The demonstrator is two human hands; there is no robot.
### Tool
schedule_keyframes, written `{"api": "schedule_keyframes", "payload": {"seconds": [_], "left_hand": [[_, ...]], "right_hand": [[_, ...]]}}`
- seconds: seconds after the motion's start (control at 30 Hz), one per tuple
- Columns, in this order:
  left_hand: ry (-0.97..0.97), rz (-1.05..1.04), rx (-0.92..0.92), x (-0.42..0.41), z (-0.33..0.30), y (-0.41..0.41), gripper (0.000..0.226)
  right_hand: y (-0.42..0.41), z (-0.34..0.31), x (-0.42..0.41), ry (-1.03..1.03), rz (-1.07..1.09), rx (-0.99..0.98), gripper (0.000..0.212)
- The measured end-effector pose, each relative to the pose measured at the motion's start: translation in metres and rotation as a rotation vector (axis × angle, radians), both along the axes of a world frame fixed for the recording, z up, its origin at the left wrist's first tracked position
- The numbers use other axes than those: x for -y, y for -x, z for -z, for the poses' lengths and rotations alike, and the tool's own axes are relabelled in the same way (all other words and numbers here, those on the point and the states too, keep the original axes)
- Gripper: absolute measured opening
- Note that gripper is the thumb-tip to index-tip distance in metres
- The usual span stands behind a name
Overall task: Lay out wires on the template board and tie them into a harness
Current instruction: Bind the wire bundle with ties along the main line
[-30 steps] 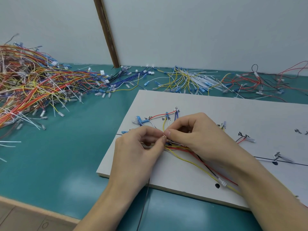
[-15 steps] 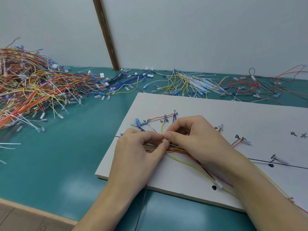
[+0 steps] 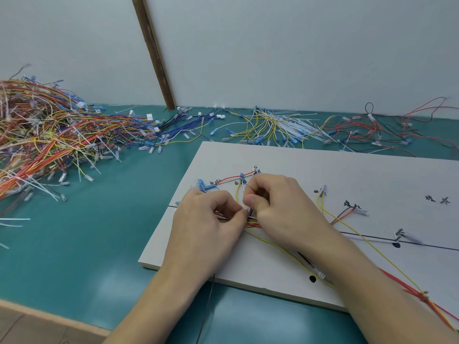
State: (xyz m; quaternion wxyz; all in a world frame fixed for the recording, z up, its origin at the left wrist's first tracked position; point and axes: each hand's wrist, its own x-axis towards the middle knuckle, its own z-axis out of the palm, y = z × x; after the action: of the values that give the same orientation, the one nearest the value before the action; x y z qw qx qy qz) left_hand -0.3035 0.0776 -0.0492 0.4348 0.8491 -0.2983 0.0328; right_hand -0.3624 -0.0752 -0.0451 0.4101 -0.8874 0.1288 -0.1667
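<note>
Where the two hands meet over the near left part of the white board, they close on the same bunch of wires (red, yellow, black and blue strands run together along the board's drawn line). The left hand has its fingers curled and its thumb tip pressed against the bunch from the left; the right hand pinches it from the right, thumb and bent fingers closed on the strands, so the bunch lies directly between the two thumbs and partly under the palms. From there a yellow wire and red ones trail off under the right wrist toward the board's near right edge. The board rests on a green table. A large tangled heap of wires lies well apart at the far left, with smaller bundles along the wall
</note>
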Motion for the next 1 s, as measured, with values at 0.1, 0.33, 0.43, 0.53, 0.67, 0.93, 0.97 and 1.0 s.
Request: {"api": "schedule_keyframes", "payload": {"seconds": [0.1,0.33,0.43,0.53,0.67,0.93,0.97,1.0], "left_hand": [[-0.029,0.018,0.006,-0.002,0.001,-0.002,0.015],[-0.078,0.141,-0.125,-0.006,-0.009,-0.016,0.01],[-0.125,0.15,-0.121,-0.006,-0.013,-0.021,0.009],[-0.148,0.141,-0.126,-0.004,-0.012,-0.023,0.011],[-0.131,0.126,-0.116,-0.002,-0.009,-0.021,0.01],[-0.169,0.182,-0.15,-0.002,-0.013,-0.028,0.012],[-0.185,0.192,-0.15,-0.002,-0.013,-0.028,0.012],[-0.199,0.2,-0.147,-0.003,-0.014,-0.029,0.012]], "right_hand": [[-0.001,0.002,-0.001,0.004,0.045,0.051,0.022],[0.0,0.004,0.002,-0.078,0.002,0.105,0.014],[-0.001,0.002,0.003,-0.15,-0.04,0.064,0.01],[0.001,0.001,0.006,-0.215,-0.052,0.023,0.007],[0.001,0.003,0.008,-0.169,-0.036,0.008,0.011],[0.001,0.0,-0.001,0.067,-0.012,0.065,0.013],[0.001,0.0,-0.001,0.061,-0.003,0.081,0.014],[0.001,0.0,-0.001,0.052,0.007,0.098,0.015]]}}
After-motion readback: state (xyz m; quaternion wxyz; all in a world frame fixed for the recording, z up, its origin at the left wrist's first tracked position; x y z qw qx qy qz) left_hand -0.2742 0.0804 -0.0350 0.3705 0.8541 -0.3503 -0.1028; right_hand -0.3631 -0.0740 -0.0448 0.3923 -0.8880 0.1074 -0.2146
